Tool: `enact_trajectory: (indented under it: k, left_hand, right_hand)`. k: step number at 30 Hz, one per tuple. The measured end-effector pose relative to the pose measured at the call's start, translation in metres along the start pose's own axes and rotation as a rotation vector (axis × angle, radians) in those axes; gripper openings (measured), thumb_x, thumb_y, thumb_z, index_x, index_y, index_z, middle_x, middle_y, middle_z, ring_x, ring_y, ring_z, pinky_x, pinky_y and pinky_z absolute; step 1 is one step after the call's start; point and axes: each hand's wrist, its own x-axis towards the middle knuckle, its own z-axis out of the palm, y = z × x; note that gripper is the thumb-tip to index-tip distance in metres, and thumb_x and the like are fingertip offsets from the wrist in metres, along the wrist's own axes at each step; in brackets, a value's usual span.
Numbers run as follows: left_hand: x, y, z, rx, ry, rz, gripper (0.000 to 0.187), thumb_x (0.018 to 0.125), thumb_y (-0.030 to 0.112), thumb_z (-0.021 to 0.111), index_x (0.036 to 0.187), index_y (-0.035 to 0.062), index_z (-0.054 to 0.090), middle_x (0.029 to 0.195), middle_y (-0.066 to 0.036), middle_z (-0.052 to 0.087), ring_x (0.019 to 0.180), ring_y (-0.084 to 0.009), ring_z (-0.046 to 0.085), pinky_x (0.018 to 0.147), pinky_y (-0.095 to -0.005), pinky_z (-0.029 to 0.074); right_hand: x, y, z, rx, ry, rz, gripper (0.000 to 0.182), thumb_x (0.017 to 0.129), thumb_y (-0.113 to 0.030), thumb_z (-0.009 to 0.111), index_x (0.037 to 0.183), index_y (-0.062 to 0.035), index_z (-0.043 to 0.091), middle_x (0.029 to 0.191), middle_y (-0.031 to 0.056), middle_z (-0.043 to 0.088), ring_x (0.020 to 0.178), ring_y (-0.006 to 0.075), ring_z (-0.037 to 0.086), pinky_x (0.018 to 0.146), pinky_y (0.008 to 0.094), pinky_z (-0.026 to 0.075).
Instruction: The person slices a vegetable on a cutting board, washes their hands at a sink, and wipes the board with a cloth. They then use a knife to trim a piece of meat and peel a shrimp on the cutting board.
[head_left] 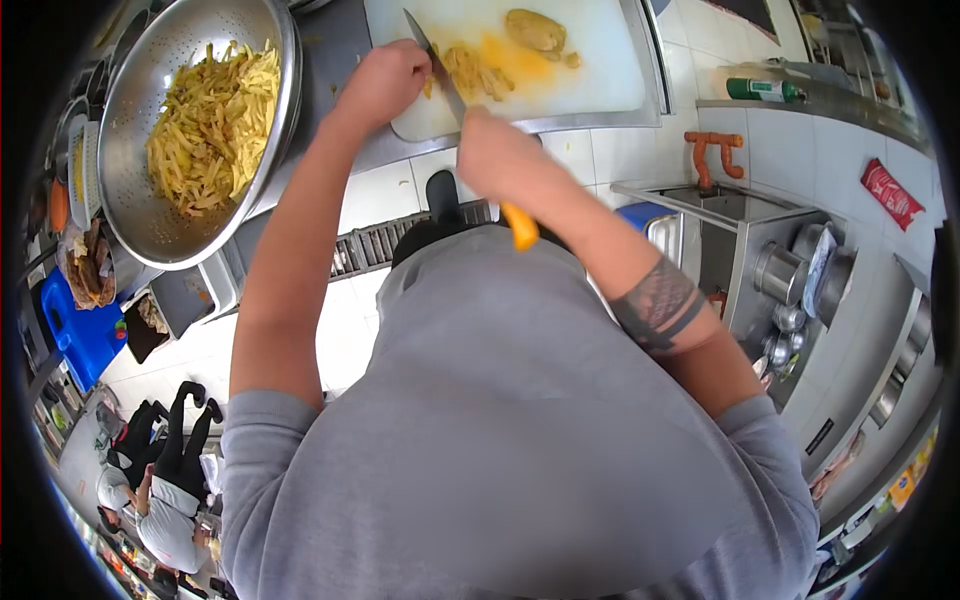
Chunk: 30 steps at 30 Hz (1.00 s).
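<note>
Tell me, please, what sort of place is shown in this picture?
Probably a professional kitchen, judging by the large round perforated steel colander holding yellow cut strips of food, the white rectangular cutting board, and the dark metal grate in the white tiled floor.

A blurred right hand (495,155) covers much of the yellow-orange handle (521,228) of a long steel-bladed knife (452,94), and the curled left hand (385,82) hides its fingertips and whatever lies beneath them. The top edge cuts off the white rectangular cutting board (605,85) and the round perforated steel colander (122,150), while two distant people in grey tops (170,527) are too small to tell what they handle.
</note>
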Motion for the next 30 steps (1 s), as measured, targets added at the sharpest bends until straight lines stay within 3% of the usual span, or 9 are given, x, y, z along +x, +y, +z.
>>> enact_trajectory:
  k: [8,10,11,16,20,25,26,27,30]
  left_hand:
    - [-0.017,0.010,-0.006,-0.063,0.189,-0.196,0.017,0.086,0.012,0.069,0.099,0.0032,0.074,0.105,-0.014,0.073,0.094,-0.0356,0.070,0.084,-0.0423,0.057]
    - [-0.025,0.031,-0.003,-0.155,0.455,-0.260,0.044,0.084,0.024,0.078,0.120,0.0022,0.068,0.127,-0.019,0.067,0.114,-0.0369,0.064,0.098,-0.0448,0.053]
    - [-0.027,0.045,0.000,-0.155,0.456,-0.259,0.044,0.084,0.024,0.078,0.120,0.0022,0.068,0.127,-0.019,0.067,0.114,-0.0369,0.064,0.098,-0.0448,0.053]
    - [-0.016,0.087,0.019,0.116,0.385,-0.216,0.117,0.073,0.061,0.086,0.157,-0.0030,0.035,0.160,-0.030,0.034,0.147,-0.0466,0.031,0.123,-0.0535,0.027]
    - [0.003,0.049,0.043,0.074,0.403,-0.304,0.119,0.075,0.067,0.083,0.158,-0.0030,0.033,0.161,-0.033,0.033,0.149,-0.0467,0.031,0.124,-0.0529,0.027]
    - [0.019,-0.001,0.048,0.054,0.296,-0.111,0.084,0.098,0.054,0.066,0.152,-0.0055,0.044,0.158,-0.028,0.045,0.148,-0.0437,0.040,0.123,-0.0486,0.033]
    - [0.019,0.000,0.050,0.053,0.295,-0.111,0.084,0.098,0.054,0.066,0.152,-0.0055,0.044,0.158,-0.028,0.045,0.148,-0.0437,0.040,0.123,-0.0486,0.033]
    - [0.017,0.011,0.047,0.030,0.249,-0.062,0.075,0.101,0.049,0.063,0.150,-0.0054,0.048,0.155,-0.027,0.049,0.146,-0.0426,0.043,0.123,-0.0473,0.034]
    - [0.015,0.034,0.059,-0.017,0.199,-0.013,0.066,0.104,0.044,0.060,0.147,-0.0047,0.052,0.151,-0.026,0.053,0.144,-0.0412,0.045,0.122,-0.0459,0.036]
  right_hand:
    - [0.003,0.024,-0.026,-0.068,0.117,-0.044,0.026,0.093,-0.013,0.058,0.113,0.0043,0.057,0.091,0.0284,0.072,0.089,0.0472,0.071,0.080,0.0538,0.056]
    - [-0.017,0.021,-0.032,-0.112,0.203,-0.043,0.026,0.096,-0.016,0.057,0.111,0.0040,0.055,0.088,0.0293,0.069,0.085,0.0481,0.070,0.076,0.0542,0.056]
    - [-0.026,0.020,-0.032,-0.137,0.251,-0.032,0.026,0.093,-0.013,0.059,0.112,0.0029,0.054,0.094,0.0276,0.070,0.087,0.0461,0.071,0.077,0.0537,0.056]
    - [-0.061,0.025,-0.044,-0.187,0.315,-0.028,0.030,0.090,-0.009,0.064,0.114,0.0006,0.049,0.102,0.0255,0.067,0.090,0.0433,0.071,0.077,0.0535,0.057]
    - [-0.096,0.049,-0.061,-0.228,0.353,-0.001,0.035,0.087,-0.010,0.067,0.116,-0.0028,0.049,0.105,0.0242,0.068,0.091,0.0443,0.070,0.078,0.0534,0.056]
    - [-0.128,0.112,-0.062,-0.033,0.329,0.030,0.035,0.087,-0.015,0.069,0.119,-0.0056,0.062,0.090,0.0219,0.069,0.086,0.0464,0.068,0.078,0.0515,0.055]
    - [-0.126,0.126,-0.051,0.108,0.364,0.051,0.025,0.095,-0.021,0.068,0.114,-0.0049,0.067,0.077,0.0156,0.068,0.067,0.0376,0.068,0.065,0.0445,0.056]
    - [-0.119,0.133,-0.044,0.109,0.363,0.054,0.025,0.095,-0.021,0.068,0.114,-0.0049,0.067,0.077,0.0156,0.068,0.067,0.0376,0.068,0.065,0.0445,0.056]
    - [-0.085,0.139,-0.020,0.808,0.115,0.362,0.026,0.106,-0.030,0.058,0.111,-0.0054,0.065,0.071,0.0045,0.060,0.050,0.0133,0.058,0.043,0.0294,0.045]
